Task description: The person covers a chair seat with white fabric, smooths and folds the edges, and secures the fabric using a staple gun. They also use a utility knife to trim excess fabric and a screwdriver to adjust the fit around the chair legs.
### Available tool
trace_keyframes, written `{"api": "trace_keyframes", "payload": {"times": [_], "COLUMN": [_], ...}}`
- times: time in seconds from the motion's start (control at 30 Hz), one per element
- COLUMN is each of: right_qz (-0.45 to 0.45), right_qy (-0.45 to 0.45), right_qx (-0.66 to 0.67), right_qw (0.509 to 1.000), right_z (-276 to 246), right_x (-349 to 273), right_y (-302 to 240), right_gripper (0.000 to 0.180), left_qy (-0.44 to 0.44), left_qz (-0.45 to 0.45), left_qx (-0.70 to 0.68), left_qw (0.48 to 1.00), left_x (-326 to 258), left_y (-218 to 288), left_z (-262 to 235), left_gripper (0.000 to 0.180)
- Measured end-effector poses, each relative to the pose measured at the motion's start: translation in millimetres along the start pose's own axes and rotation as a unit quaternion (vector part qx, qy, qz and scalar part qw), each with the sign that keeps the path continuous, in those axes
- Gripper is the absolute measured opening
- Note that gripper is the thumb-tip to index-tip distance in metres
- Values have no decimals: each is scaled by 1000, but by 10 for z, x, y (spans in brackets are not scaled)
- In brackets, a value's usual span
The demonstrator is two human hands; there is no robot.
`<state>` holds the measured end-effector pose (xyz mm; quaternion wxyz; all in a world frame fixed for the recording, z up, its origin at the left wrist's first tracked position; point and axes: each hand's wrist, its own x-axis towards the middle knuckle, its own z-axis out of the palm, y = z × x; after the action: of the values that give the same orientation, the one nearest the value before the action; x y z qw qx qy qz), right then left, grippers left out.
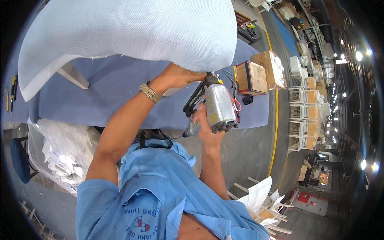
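Observation:
A pale woven-fabric chair seat (140, 30) fills the upper part of the view, lying over the blue-covered table. From under it a squared wooden leg (74, 75) sticks out, and loose threads hang along the fabric's edge. My left hand (179, 77), with a metal watch at the wrist, grips the fabric at the seat's near right edge; its fingertips are partly hidden. In my right hand (207, 124) is a silver and black pneumatic staple gun (218, 106), the fingers wrapped around its handle. The gun's nose is up against the seat's edge, close to my left fingers.
The blue-covered table (108, 96) runs beneath the seat. Scissors (234, 86), a small black object (248, 100) and a wooden box (252, 78) stand to the right. A plastic bag of white scraps (66, 156) is at the lower left. Stacked white chair frames (302, 114) stand beyond a yellow floor line.

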<state>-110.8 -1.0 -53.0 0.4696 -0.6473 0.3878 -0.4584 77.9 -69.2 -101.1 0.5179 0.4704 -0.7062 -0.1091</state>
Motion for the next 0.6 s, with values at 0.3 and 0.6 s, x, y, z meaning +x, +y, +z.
{"api": "trace_keyframes", "payload": {"times": [0.3,0.6], "right_qz": [74,100], "right_qy": [6,31], "right_qx": [7,-43], "right_qw": [997,994], "right_z": [164,236], "right_x": [66,187], "right_y": [-284,-291], "right_gripper": [63,69], "left_qy": [54,35], "left_qz": [-176,-166], "left_qx": [-211,-203], "left_qw": [960,964], "left_x": [-63,100], "left_y": [4,-28], "left_z": [162,143], "left_gripper": [25,31]}}
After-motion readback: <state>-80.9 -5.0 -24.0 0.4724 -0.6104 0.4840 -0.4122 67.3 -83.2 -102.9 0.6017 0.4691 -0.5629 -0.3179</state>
